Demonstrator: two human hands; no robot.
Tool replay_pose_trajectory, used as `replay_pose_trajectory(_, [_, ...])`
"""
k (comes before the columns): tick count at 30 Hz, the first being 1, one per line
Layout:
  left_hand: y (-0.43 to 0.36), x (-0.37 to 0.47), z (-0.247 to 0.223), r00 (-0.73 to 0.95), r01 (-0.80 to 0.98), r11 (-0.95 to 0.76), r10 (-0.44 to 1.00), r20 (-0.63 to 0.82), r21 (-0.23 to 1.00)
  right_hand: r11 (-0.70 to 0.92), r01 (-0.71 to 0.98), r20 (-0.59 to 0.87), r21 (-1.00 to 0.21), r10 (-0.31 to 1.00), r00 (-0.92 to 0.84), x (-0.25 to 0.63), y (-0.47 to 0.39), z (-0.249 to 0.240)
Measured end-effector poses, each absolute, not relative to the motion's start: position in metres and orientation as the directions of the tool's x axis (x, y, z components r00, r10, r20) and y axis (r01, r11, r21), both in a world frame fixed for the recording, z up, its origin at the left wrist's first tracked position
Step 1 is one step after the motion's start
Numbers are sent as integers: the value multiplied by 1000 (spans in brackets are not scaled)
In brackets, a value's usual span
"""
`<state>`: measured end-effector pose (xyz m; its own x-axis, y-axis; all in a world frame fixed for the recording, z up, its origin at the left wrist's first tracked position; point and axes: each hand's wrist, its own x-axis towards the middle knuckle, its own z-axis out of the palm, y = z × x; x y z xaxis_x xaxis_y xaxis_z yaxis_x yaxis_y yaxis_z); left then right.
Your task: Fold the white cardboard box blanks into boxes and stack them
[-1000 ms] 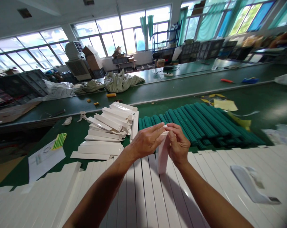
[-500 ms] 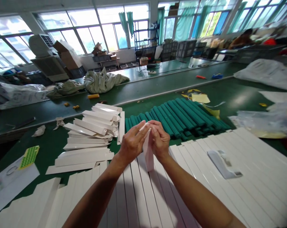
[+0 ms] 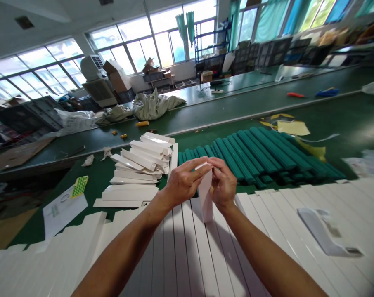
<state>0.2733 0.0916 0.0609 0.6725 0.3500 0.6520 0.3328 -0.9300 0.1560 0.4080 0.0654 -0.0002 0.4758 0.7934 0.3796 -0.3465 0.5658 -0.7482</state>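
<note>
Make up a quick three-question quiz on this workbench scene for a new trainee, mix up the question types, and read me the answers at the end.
1. True or false: the left hand and the right hand both touch the white box that stands on end.
2. Multiple choice: what colour are the long ridged rods piled beyond the hands?
A) Red
B) Green
C) Yellow
3. Fill in the blank: the pale grey tape dispenser lies nearer the ____ hand.

Key:
1. True
2. B
3. right
</note>
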Motion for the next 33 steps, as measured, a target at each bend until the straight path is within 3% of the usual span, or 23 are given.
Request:
replay_pose_trajectory(7, [95,273,70,763,334,-938,329,556,97,554,-365,346,-749,796,497,408,69,-3])
replay_pose_trajectory(14, [97,275,37,653,331,-941,282,703,70,509,-288,343,-811,813,470,401,67,0])
replay_pose_trajectory(17, [95,275,27,609,339,-937,287,739,85,450,-120,358,-885,822,442,426,47,-9])
replay_pose_trajectory(20, [94,274,24,590,291,-950,274,759,117,219,299,363,-929,700,615,487,-2,-29])
replay_pose_trajectory(22, [94,273,24,560,251,-957,267,784,147,-219,561,404,-798,497,768,540,-43,-49])
replay_pose_trajectory(24, [94,274,24,536,225,-958,274,798,178,-668,476,341,-573,335,879,591,-78,-70])
replay_pose_trajectory(25, [93,274,24,533,219,-957,280,799,190,-804,409,241,-432,334,911,611,-92,-80])
replay_pose_trajectory(26, [92,276,24,535,215,-956,287,794,200,-876,377,121,-300,357,926,626,-102,-88])
replay_pose_trajectory(28, [90,279,25,545,208,-954,298,784,217,-905,396,-39,-159,406,913,642,-110,-100])
replay_pose_trajectory(33, [84,288,27,535,204,-949,314,785,241,-855,487,-27,-175,499,866,618,-78,-114])
